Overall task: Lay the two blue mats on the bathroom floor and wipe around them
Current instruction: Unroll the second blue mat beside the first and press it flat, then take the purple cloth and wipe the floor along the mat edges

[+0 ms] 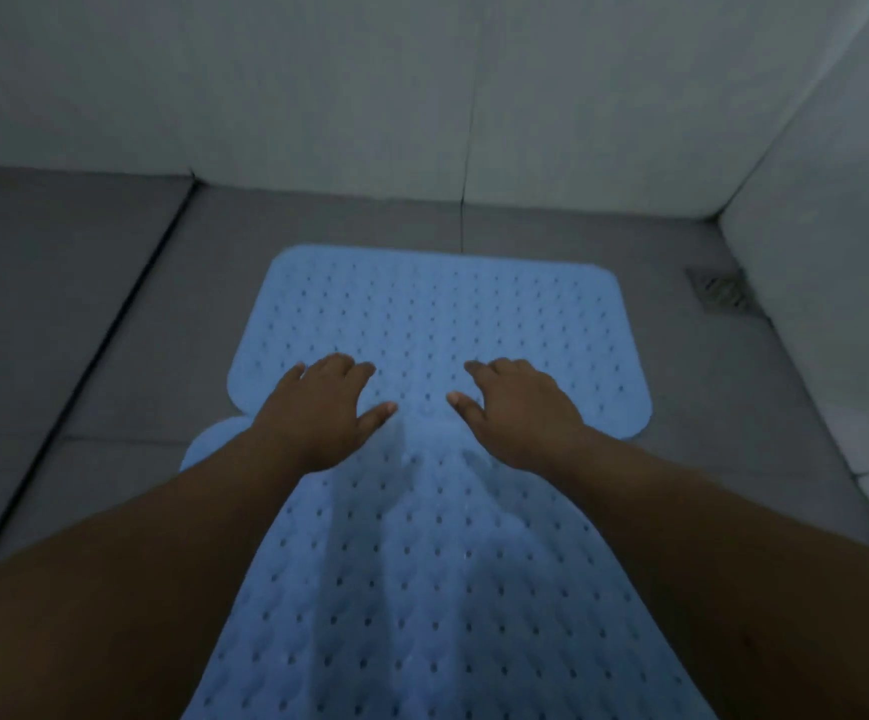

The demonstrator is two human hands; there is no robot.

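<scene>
- Our left hand (325,407) lies flat, fingers spread, on the far mat (448,324).
- Our right hand (520,407) mirrors it, palm down, gripping nothing.
- The near mat (422,589) overlaps the far one's edge.

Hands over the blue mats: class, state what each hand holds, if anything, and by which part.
Nothing is held. The left hand and right hand lie open, fingers spread, over the far mat near its overlap with the near mat.
</scene>
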